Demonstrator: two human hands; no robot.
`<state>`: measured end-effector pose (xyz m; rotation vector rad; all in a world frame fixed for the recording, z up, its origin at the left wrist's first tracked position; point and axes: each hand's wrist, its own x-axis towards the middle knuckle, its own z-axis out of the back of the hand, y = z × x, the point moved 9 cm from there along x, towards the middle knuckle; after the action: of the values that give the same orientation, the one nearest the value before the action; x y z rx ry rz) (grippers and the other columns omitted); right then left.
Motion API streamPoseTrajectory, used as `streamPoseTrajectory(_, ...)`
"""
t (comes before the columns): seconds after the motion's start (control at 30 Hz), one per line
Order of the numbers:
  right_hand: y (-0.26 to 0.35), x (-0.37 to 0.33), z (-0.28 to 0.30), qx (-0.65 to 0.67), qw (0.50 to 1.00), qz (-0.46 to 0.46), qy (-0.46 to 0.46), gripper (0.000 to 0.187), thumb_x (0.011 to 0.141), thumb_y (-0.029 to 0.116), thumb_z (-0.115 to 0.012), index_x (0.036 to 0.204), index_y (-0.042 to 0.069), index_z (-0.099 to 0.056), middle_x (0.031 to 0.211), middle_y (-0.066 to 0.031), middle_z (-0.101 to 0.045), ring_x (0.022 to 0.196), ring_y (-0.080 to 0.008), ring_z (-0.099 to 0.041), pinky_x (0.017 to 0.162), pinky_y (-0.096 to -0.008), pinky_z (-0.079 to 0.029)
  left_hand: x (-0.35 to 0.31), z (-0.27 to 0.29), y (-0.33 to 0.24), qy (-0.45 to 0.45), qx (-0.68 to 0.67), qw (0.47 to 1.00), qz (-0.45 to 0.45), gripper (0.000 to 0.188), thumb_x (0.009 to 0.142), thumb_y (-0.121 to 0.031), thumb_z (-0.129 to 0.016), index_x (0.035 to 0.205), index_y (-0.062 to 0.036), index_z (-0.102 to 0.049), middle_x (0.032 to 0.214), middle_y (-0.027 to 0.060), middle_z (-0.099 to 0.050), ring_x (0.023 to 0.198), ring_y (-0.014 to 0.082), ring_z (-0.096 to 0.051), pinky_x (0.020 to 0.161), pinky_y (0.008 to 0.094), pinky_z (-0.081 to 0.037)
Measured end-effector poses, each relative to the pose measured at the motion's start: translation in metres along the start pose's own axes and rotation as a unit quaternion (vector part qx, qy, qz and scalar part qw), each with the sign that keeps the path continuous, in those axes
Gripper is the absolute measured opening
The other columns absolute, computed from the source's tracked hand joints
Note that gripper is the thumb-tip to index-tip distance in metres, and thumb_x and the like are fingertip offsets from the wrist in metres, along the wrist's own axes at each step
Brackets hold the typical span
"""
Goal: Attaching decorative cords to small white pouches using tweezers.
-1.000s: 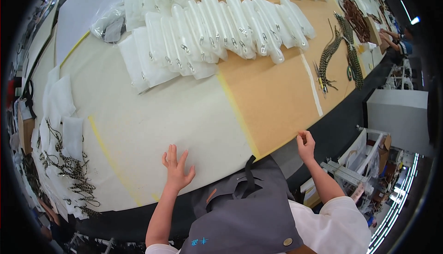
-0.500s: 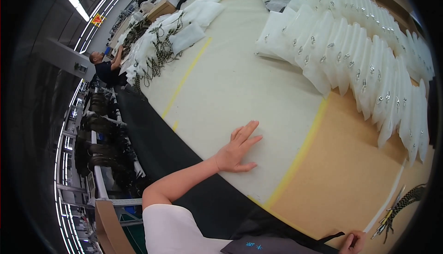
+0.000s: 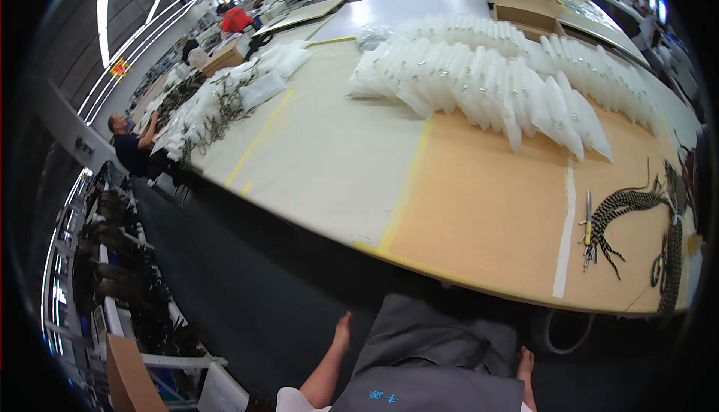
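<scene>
My left hand [image 3: 342,331] hangs below the table's front edge, left of my grey apron [image 3: 427,352]. It is seen edge-on with fingers stretched and nothing visible in it. On the apron's right side, my right hand [image 3: 526,363] hangs low with fingers extended; part of it is hard to make out. Neither hand touches the table [image 3: 479,210]. Overlapping rows of translucent white pouches [image 3: 479,82] with small metal clips lie across its far side. At the right are a bundle of black-and-tan braided cords [image 3: 625,206] and a slim silver-and-yellow tool [image 3: 588,221].
Dark-handled scissors [image 3: 658,270] and more braided cords [image 3: 675,240] lie at the table's right end. Pouches and cords [image 3: 217,108] pile up far left, where another person [image 3: 131,142] works. A rack with dark bundles [image 3: 112,262] and a cardboard box [image 3: 131,374] stand at left.
My left hand has left the tabletop and dropped to my side. My right hand is lowered beside the apron. The view has shifted back, showing more floor and the table's front edge.
</scene>
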<state>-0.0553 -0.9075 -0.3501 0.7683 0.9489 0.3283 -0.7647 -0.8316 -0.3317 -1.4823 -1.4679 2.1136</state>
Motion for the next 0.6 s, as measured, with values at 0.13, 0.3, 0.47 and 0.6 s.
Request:
streamPoseTrajectory(0.13, -0.026, -0.026, 0.019, -0.108, 0.991, -0.074, -0.038, 0.037, 0.102, 0.034, -0.048, 0.111, 0.003, -0.065, 0.105, -0.0080, -0.065, 0.092, -0.0184, -0.060, 0.083, -0.0343, -0.048, 0.024, -0.034, 0.102, 0.079, 0.071, 0.963, 0.246, 0.069, 0.096, -0.057, -0.061, 0.141, -0.0050, -0.056, 0.142, 0.0156, -0.059, 0.133, 0.0319, -0.053, 0.110, 0.0416, -0.044)
streamPoseTrajectory(0.3, -0.003, -0.002, 0.012, -0.082, 0.992, -0.091, -0.010, 0.040, 0.102, 0.036, -0.048, 0.113, 0.002, -0.065, 0.109, -0.0099, -0.066, 0.094, -0.0196, -0.061, 0.084, -0.0349, -0.048, 0.077, -0.099, 0.108, 0.168, 0.140, 0.940, 0.260, 0.068, 0.098, -0.057, -0.057, 0.139, -0.0039, -0.057, 0.141, 0.0170, -0.060, 0.132, 0.0336, -0.054, 0.109, 0.0428, -0.045)
streamPoseTrajectory(0.47, 0.038, -0.007, -0.005, -0.072, 0.991, -0.101, 0.052, 0.043, 0.102, 0.037, -0.047, 0.115, 0.001, -0.065, 0.112, -0.0119, -0.066, 0.096, -0.0208, -0.062, 0.086, -0.0356, -0.049, 0.073, -0.118, 0.085, 0.225, 0.182, 0.918, 0.271, 0.067, 0.099, -0.057, -0.053, 0.138, -0.0028, -0.057, 0.140, 0.0183, -0.061, 0.131, 0.0353, -0.055, 0.108, 0.0440, -0.046)
streamPoseTrajectory(0.6, 0.058, -0.012, -0.029, -0.053, 0.989, -0.075, 0.113, 0.045, 0.102, 0.039, -0.047, 0.117, 0.000, -0.065, 0.115, -0.0135, -0.066, 0.098, -0.0218, -0.063, 0.087, -0.0361, -0.049, 0.063, -0.122, 0.066, 0.273, 0.200, 0.908, 0.247, 0.067, 0.100, -0.057, -0.050, 0.137, -0.0019, -0.058, 0.139, 0.0194, -0.062, 0.130, 0.0367, -0.056, 0.107, 0.0449, -0.046)
